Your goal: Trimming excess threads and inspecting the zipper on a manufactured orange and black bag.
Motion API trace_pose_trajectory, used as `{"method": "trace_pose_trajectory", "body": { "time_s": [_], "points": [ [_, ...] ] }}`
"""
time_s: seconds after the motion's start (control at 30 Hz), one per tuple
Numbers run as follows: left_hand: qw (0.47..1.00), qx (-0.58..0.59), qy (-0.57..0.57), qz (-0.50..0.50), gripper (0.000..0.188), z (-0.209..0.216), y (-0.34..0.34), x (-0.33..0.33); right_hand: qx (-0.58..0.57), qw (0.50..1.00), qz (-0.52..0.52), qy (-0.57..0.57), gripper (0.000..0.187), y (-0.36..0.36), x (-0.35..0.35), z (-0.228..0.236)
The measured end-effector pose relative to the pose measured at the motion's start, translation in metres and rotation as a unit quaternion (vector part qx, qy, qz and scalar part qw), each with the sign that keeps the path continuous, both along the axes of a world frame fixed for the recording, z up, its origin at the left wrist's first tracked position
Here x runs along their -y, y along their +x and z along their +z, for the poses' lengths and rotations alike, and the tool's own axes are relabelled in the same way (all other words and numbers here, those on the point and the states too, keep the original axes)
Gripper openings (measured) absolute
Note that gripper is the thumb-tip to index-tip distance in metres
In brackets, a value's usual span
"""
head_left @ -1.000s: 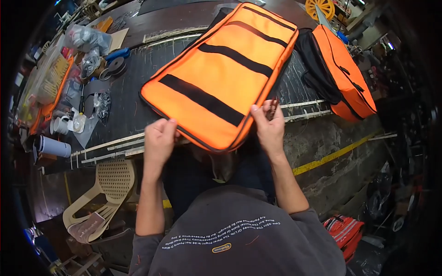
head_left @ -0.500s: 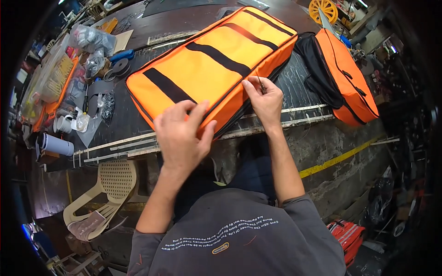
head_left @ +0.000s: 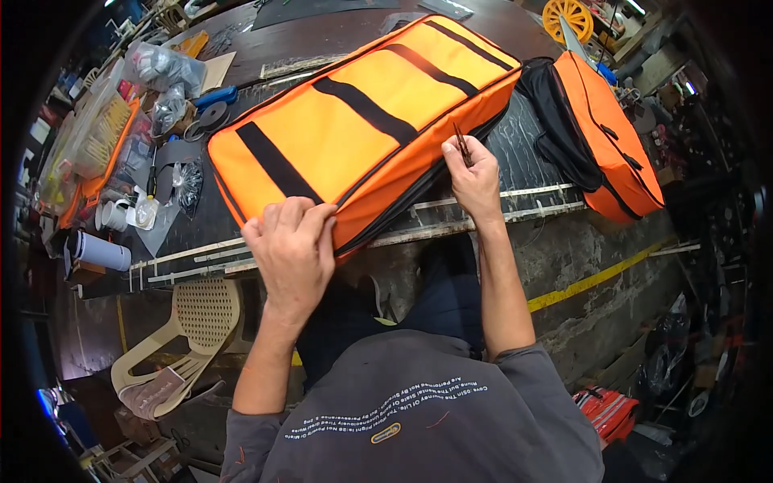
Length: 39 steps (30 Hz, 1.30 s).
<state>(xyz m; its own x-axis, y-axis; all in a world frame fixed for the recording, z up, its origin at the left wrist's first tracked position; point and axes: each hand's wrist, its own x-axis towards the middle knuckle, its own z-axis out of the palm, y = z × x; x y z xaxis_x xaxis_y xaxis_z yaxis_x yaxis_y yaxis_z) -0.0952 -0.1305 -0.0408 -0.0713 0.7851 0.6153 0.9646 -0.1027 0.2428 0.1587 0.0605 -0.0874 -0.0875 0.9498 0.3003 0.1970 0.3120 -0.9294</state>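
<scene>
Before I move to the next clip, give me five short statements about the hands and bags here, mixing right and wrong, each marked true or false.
1. The left hand touches the near end of the large orange bag. True.
2. The right hand is empty. False: it holds a small dark pointed tool.
3. Four dark bands cross the bag's upper face. True.
4. The other orange-and-black bag is to the left of the large one. False: it is to the right.
5. Both hands are on the second bag. False: neither touches it.
</scene>
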Motion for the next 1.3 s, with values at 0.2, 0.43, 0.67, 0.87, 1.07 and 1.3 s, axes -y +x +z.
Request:
{"method": "trace_pose_trajectory", "body": {
  "time_s": [0.2,0.43,0.67,0.87,1.07,1.3],
  "points": [
    [1.000,-0.007,0.003,0.025,0.016,-0.002,-0.022,0.015,0.221,0.934,0.030,0.280,0.026,0.011,-0.043,0.017],
    [0.997,-0.032,0.032,0.067,0.016,-0.010,-0.033,0.026,0.365,0.868,0.116,0.316,0.023,0.009,-0.058,0.047],
    [0.988,-0.024,0.065,0.140,0.016,-0.008,-0.057,0.056,0.312,0.870,0.182,0.336,0.017,-0.024,0.004,0.047],
    [0.993,0.041,0.087,0.062,0.031,-0.026,-0.019,0.043,0.300,0.884,0.222,0.282,0.023,-0.044,0.059,0.058],
    [0.989,0.094,0.079,0.088,0.014,-0.027,-0.013,0.029,0.305,0.879,0.250,0.268,0.029,-0.049,0.074,0.075],
    [0.980,0.160,0.085,0.083,0.009,-0.028,-0.005,0.025,0.259,0.814,0.274,0.441,0.031,-0.069,0.058,0.068]
  ]
}}
